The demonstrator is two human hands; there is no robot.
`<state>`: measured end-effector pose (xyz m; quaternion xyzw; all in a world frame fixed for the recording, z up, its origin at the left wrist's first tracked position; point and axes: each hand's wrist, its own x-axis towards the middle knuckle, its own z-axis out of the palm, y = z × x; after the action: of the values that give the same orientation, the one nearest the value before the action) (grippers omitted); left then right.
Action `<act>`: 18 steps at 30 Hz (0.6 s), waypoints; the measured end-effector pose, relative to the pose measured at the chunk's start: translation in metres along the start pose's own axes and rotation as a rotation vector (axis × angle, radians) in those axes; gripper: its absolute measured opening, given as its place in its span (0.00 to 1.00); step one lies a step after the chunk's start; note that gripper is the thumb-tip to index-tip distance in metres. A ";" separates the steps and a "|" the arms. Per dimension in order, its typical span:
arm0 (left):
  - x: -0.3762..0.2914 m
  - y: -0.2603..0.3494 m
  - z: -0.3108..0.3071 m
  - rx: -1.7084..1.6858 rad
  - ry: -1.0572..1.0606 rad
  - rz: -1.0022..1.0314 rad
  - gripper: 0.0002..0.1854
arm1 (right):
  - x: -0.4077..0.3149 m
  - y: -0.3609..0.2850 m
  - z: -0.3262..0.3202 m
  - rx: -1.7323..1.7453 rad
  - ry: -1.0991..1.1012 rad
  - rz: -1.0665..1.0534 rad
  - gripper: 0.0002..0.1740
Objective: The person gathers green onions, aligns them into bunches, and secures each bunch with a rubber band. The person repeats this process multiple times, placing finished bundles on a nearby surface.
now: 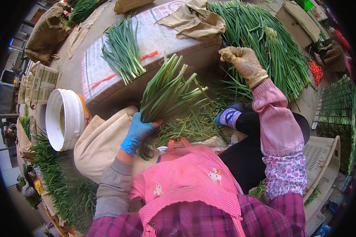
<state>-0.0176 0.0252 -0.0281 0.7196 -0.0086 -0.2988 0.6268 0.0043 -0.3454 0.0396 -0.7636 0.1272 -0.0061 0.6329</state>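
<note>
My left hand (138,131), in a blue rubber glove with a bare thumb tip showing, grips a bunch of green leafy stalks (166,91), apparently garlic chives, with the pale cut ends pointing away from me. My right hand (244,63), in a stained tan glove, is raised near the big pile of the same greens (273,56); its fingers are curled, and whether something thin is between them cannot be told. Beyond the held bunch, another bunch (122,53) lies on a covered block (160,35), across a red strip (106,80).
A white bucket (66,118) stands at the left, near more greens (59,177). Loose trimmings (187,124) litter the ground before me. A tan cloth (195,20) lies on the block. Plastic crates (320,160) are at the right, below a wire rack (335,103).
</note>
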 end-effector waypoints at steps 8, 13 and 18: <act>0.002 0.003 0.004 0.109 -0.063 0.093 0.18 | -0.012 0.029 0.045 -0.276 -0.267 -0.185 0.08; 0.000 0.003 0.002 0.054 -0.077 0.056 0.17 | -0.003 0.023 0.020 -0.536 -0.072 -0.094 0.15; 0.001 0.002 0.005 0.089 -0.118 0.097 0.15 | -0.009 0.021 0.036 -0.093 -0.306 -0.181 0.13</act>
<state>-0.0181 0.0196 -0.0273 0.7267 -0.0936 -0.3092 0.6062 -0.0025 -0.3123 0.0137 -0.7926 -0.0397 0.0590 0.6056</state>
